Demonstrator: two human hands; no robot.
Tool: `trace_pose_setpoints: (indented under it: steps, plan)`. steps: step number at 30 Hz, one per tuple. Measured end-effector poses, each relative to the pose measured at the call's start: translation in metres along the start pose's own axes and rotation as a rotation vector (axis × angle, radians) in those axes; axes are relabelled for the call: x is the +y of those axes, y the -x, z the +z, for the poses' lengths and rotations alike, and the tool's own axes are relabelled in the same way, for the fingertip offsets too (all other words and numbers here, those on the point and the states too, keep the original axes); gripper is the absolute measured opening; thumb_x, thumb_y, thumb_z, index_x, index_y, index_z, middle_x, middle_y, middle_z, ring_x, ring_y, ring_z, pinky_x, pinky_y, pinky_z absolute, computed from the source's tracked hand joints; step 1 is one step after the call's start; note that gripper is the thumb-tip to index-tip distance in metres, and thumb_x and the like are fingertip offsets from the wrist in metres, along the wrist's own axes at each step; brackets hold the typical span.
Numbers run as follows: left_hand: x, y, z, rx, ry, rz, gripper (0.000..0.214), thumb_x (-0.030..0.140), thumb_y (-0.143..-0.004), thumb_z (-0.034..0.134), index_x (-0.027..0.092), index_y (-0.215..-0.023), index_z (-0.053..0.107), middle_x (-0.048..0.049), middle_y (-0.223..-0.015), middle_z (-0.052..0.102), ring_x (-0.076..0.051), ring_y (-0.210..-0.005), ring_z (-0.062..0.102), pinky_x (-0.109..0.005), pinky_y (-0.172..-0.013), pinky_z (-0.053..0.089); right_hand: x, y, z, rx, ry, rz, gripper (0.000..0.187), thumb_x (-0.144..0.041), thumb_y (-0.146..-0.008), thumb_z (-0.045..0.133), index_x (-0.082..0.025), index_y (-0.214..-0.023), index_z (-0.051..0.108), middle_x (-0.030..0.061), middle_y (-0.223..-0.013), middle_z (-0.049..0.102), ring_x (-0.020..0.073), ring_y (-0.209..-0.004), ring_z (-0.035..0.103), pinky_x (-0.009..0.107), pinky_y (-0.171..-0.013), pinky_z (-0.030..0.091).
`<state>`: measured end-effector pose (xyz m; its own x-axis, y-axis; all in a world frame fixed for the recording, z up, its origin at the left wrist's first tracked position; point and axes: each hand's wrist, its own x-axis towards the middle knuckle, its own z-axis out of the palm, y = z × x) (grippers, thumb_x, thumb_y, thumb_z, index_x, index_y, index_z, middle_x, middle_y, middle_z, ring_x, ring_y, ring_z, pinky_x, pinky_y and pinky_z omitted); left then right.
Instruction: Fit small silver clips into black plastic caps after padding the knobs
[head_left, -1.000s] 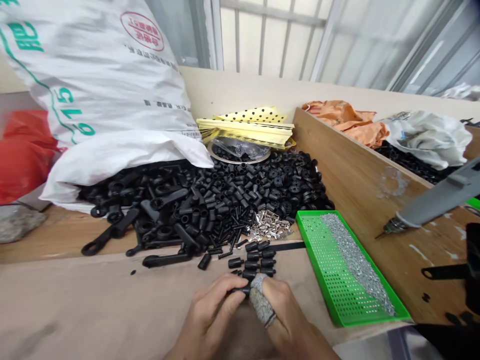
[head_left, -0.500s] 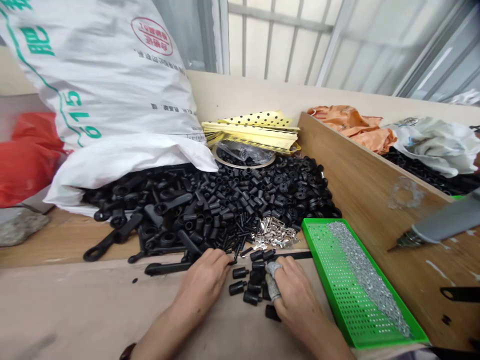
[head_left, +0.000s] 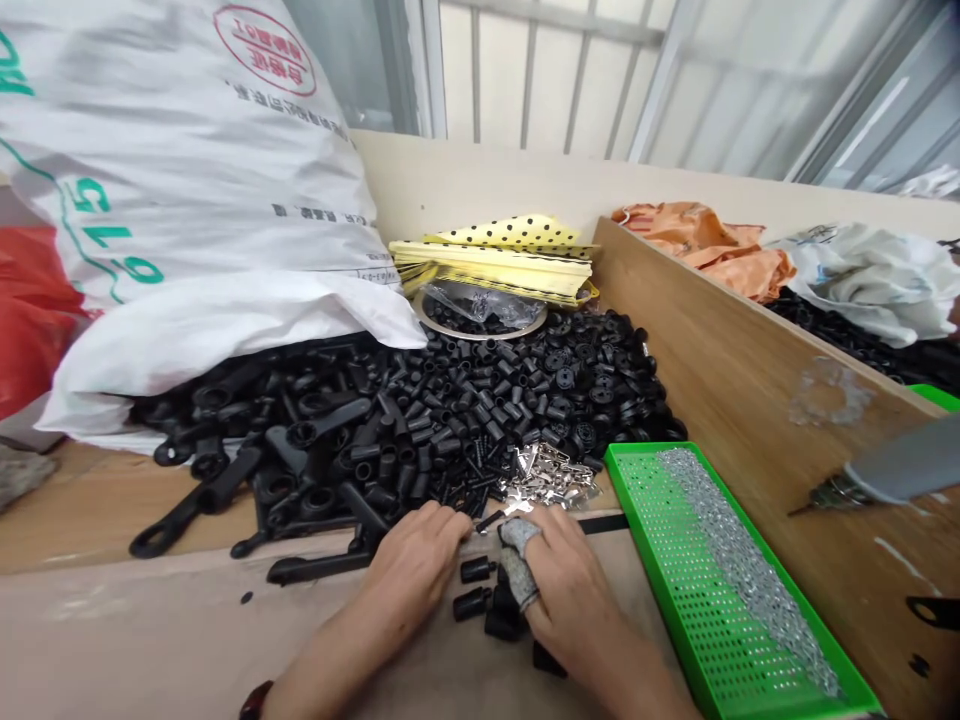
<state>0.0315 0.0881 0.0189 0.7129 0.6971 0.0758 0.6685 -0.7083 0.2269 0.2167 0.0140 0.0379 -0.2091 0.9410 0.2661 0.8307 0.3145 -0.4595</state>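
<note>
My left hand (head_left: 422, 556) rests at the front edge of the black parts pile, its fingers bent together near the small black screws (head_left: 474, 478). Whatever its fingertips pinch is hidden. My right hand (head_left: 568, 580), with grey wraps (head_left: 519, 560) on two fingers, bends closed over several short black cylinders (head_left: 472, 603) with thin stems. Its fingertips are close to the silver metal clips (head_left: 551, 474), and I cannot make out what they hold.
A green perforated tray (head_left: 630, 500) with small silver pieces stands at the right, beside a wooden divider (head_left: 720, 350). A grey pointed tool (head_left: 892, 465) lies beyond. A white sack (head_left: 225, 200), black crank-like handles (head_left: 330, 425) and a metal bowl (head_left: 480, 334) are behind.
My right hand has moved left and forward over the cylinders, closer to the clips and my left hand. My left hand has barely moved. The view has shifted slightly right.
</note>
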Motion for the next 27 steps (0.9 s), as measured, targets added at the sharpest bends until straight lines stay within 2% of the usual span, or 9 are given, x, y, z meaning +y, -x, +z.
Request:
trace_pose_setpoints:
  steps: [4, 7, 10, 12, 16, 18, 22, 24, 27]
  plan:
    - [-0.002, 0.002, 0.000, 0.105, 0.117, 0.023, 0.022, 0.010, -0.090, 0.033, 0.018, -0.081, 0.051, -0.0027, -0.077, 0.056, -0.018, -0.073, 0.050, -0.029, -0.065, 0.040, -0.001, -0.009, 0.005, -0.061, 0.038, 0.003, 0.029, 0.003, -0.068, 0.049, -0.016, -0.088, 0.058, 0.0097, -0.102, 0.056, 0.0253, -0.093, 0.044, 0.042, -0.085, 0.040]
    - [0.002, 0.002, -0.007, 0.202, 0.261, 0.083, 0.018, 0.010, -0.090, 0.035, 0.019, -0.079, 0.047, -0.0010, -0.074, 0.054, -0.016, -0.071, 0.049, -0.027, -0.064, 0.039, -0.002, -0.013, 0.007, -0.085, 0.053, -0.014, 0.025, 0.001, -0.075, 0.049, -0.016, -0.092, 0.058, 0.0096, -0.102, 0.056, 0.0250, -0.093, 0.043, 0.041, -0.083, 0.039]
    - [0.008, -0.002, -0.016, 0.213, 0.395, 0.202, 0.019, 0.010, -0.091, 0.034, 0.020, -0.080, 0.045, -0.0001, -0.076, 0.055, -0.015, -0.073, 0.049, -0.025, -0.067, 0.040, -0.002, -0.016, 0.006, -0.112, 0.031, -0.040, 0.027, 0.004, -0.072, 0.047, -0.017, -0.088, 0.055, 0.0080, -0.101, 0.055, 0.0237, -0.092, 0.042, 0.038, -0.080, 0.038]
    - [0.010, -0.007, -0.020, 0.205, 0.454, 0.232, 0.019, 0.009, -0.091, 0.034, 0.020, -0.081, 0.046, 0.0001, -0.078, 0.056, -0.014, -0.075, 0.050, -0.024, -0.068, 0.041, -0.001, -0.017, 0.006, -0.118, 0.002, -0.049, 0.028, 0.005, -0.070, 0.045, -0.018, -0.084, 0.052, 0.0063, -0.097, 0.055, 0.0225, -0.090, 0.042, 0.037, -0.077, 0.037]
    - [0.006, -0.017, -0.020, 0.218, 0.404, 0.109, 0.016, 0.011, -0.090, 0.040, 0.019, -0.089, 0.052, -0.0013, -0.083, 0.060, -0.015, -0.079, 0.053, -0.026, -0.071, 0.043, 0.008, -0.015, 0.003, 0.011, -0.012, 0.023, 0.026, 0.005, -0.069, 0.039, -0.018, -0.079, 0.047, 0.0064, -0.088, 0.053, 0.0223, -0.085, 0.041, 0.037, -0.074, 0.034]
    - [0.004, -0.020, -0.017, 0.155, 0.283, 0.063, 0.014, 0.013, -0.090, 0.044, 0.019, -0.094, 0.055, -0.0021, -0.085, 0.061, -0.017, -0.081, 0.054, -0.028, -0.073, 0.045, 0.014, -0.013, 0.001, 0.092, -0.016, 0.074, 0.024, 0.005, -0.069, 0.036, -0.018, -0.074, 0.042, 0.0075, -0.085, 0.052, 0.0227, -0.083, 0.041, 0.038, -0.073, 0.034]
    - [0.009, -0.028, -0.012, -0.076, -0.056, 0.062, 0.016, 0.015, -0.090, 0.045, 0.019, -0.090, 0.060, -0.0045, -0.086, 0.062, -0.021, -0.083, 0.055, -0.032, -0.072, 0.046, 0.019, -0.010, 0.001, 0.172, -0.039, 0.093, 0.024, 0.004, -0.066, 0.034, -0.020, -0.070, 0.037, 0.0075, -0.082, 0.051, 0.0228, -0.080, 0.041, 0.038, -0.072, 0.035]
    - [0.013, -0.033, -0.009, -0.120, -0.145, 0.039, 0.019, 0.015, -0.089, 0.044, 0.017, -0.083, 0.062, -0.0073, -0.084, 0.063, -0.023, -0.082, 0.056, -0.033, -0.069, 0.047, 0.019, -0.009, 0.001, 0.215, -0.049, 0.085, 0.024, 0.003, -0.064, 0.035, -0.020, -0.070, 0.037, 0.0062, -0.081, 0.052, 0.0224, -0.080, 0.043, 0.037, -0.072, 0.035]
    - [0.017, -0.041, -0.007, -0.150, -0.167, 0.010, 0.021, 0.013, -0.087, 0.048, 0.015, -0.073, 0.064, -0.0106, -0.078, 0.065, -0.026, -0.080, 0.057, -0.033, -0.064, 0.046, 0.019, -0.009, -0.002, 0.297, -0.069, 0.092, 0.022, 0.000, -0.074, 0.036, -0.021, -0.071, 0.040, 0.0044, -0.080, 0.054, 0.0217, -0.082, 0.048, 0.035, -0.074, 0.037]
